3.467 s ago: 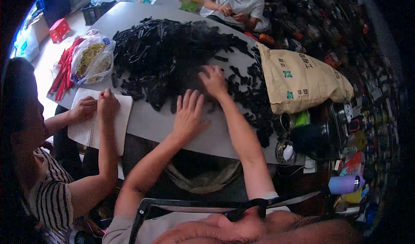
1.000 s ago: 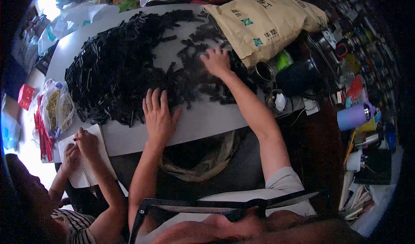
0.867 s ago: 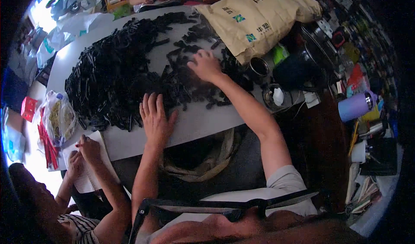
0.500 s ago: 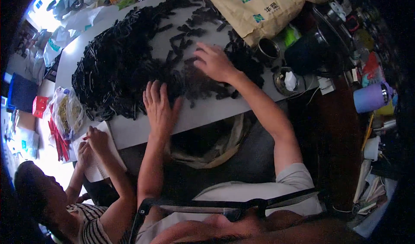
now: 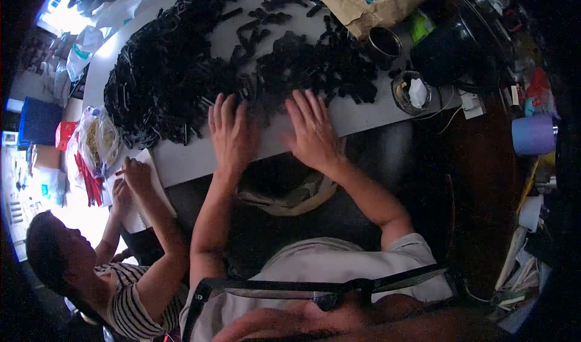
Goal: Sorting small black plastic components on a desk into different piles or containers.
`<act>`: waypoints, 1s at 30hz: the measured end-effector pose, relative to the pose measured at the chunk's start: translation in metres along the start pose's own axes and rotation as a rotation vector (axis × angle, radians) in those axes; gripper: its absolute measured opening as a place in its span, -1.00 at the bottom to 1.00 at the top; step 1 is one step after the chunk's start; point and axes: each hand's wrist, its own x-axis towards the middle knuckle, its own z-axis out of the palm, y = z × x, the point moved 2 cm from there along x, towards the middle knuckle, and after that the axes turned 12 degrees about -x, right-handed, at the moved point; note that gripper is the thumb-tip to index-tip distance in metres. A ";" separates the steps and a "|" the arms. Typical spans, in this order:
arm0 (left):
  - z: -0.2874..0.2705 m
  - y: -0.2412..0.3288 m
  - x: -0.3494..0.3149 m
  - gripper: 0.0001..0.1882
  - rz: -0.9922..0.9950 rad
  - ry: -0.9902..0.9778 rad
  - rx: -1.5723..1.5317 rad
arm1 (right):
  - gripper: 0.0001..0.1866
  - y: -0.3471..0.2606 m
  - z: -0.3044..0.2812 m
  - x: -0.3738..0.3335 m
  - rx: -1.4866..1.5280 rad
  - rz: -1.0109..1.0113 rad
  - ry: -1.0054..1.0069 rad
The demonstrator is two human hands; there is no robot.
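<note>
Black, short, slender strips (image 5: 160,69), too many to count, are lying in one broad heap across one smooth, pale grey desk (image 5: 193,166), with one tan paper sack (image 5: 390,3) resting at its far right. Two bare hands are reaching palm-down toward the heap's near edge, the left hand (image 5: 233,136) pointing forward, the right hand (image 5: 315,130) angling inward. Each grip is staying flat and open, fingers straight, visibly holding nothing.

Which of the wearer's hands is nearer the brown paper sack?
Right. The right hand is below and left of the brown paper sack in view; the left hand is farther left.
</note>
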 end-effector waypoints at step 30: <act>0.002 0.020 -0.037 -0.80 -0.294 -0.036 -0.389 | -0.74 0.039 -0.005 -0.008 0.065 0.048 0.184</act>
